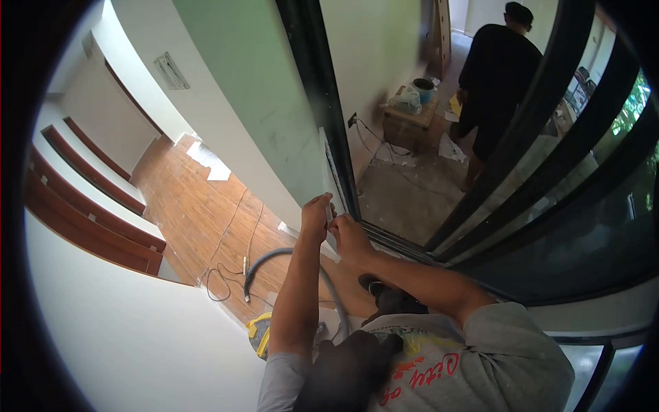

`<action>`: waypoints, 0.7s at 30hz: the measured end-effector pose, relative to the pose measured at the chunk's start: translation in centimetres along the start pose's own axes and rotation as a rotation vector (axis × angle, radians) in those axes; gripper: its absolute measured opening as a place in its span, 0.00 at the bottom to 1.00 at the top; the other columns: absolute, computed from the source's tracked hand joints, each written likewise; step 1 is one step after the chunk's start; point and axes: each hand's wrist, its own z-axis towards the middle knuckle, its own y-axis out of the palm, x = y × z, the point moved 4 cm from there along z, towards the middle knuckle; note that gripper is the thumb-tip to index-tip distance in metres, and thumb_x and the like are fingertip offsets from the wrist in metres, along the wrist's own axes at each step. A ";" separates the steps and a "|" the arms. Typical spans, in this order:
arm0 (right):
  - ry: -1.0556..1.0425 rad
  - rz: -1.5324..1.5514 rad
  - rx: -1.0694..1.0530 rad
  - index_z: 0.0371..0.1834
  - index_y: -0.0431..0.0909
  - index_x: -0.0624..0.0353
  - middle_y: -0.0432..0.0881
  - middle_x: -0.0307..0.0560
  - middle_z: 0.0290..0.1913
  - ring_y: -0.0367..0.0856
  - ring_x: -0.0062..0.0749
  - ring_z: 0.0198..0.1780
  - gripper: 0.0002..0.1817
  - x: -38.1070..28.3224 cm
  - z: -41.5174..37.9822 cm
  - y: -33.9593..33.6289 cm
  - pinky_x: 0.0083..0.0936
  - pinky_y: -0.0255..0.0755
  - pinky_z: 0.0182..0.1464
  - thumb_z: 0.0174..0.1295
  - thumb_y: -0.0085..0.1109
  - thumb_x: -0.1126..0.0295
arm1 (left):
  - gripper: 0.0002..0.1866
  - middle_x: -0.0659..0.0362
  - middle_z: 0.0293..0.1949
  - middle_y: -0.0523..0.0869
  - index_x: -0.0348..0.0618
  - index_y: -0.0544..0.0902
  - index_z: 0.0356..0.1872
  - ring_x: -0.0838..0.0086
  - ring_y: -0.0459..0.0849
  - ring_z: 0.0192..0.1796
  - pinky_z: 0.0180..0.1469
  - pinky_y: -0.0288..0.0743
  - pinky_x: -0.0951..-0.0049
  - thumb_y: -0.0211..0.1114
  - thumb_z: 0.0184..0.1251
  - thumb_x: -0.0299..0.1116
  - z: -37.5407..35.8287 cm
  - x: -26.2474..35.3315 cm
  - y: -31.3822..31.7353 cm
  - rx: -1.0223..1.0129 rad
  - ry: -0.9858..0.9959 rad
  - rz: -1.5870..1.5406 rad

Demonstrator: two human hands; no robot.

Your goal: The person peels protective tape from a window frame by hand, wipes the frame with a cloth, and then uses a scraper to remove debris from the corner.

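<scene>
My left hand [316, 217] is closed, its thumb and fingers pinching the lower end of a thin white strip [330, 165]. The strip looks like tape or paper and runs up the wall edge beside the black door frame [328, 103]. Just right of it and slightly lower, my right hand [349, 237] is closed too, fingertips meeting close to the left hand. The fingertips partly hide what it grips; it seems to be the same strip. Pale green wall [257, 89] rises behind the hands.
A grey hose [271, 254], cables [223, 271] and a yellow-and-grey vacuum-like machine [259, 335] lie at lower left. Paper sheets [209, 163] lie on the wood floor. Through the opening, a person in black [498, 69] stands by a wooden box [408, 122] bearing a bucket [423, 89].
</scene>
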 end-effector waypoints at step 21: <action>0.814 0.619 -0.356 0.50 0.74 0.64 0.83 0.51 0.34 0.81 0.34 0.29 0.23 13.7 -4.6 7.7 0.31 0.74 0.34 0.70 0.44 0.53 | 0.12 0.67 0.22 0.75 0.38 0.81 0.34 0.84 0.71 0.22 0.25 0.65 0.81 0.61 0.70 0.38 -16.8 -16.1 -6.5 0.276 -0.127 0.200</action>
